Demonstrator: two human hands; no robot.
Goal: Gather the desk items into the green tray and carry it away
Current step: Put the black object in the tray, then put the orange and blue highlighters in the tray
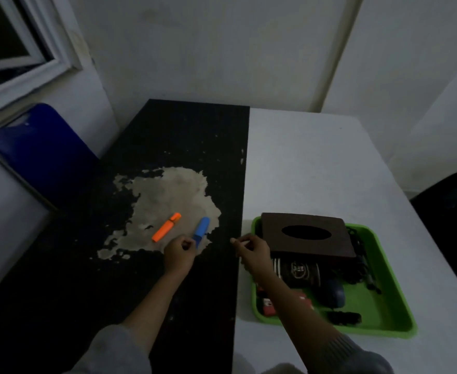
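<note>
An orange highlighter and a blue highlighter lie side by side on the worn pale patch of the black desk. My left hand has its fingers curled right at the blue highlighter's near end; the dim light hides whether it grips it. My right hand is loosely closed over the desk's right edge, beside the left rim of the green tray. The tray holds a brown tissue box, a dark cup, a dark mouse and several small items.
The tray sits on a white table butted against the black desk's right side. A blue chair back stands at the left, a dark chair at the right. A wall and a window frame lie behind.
</note>
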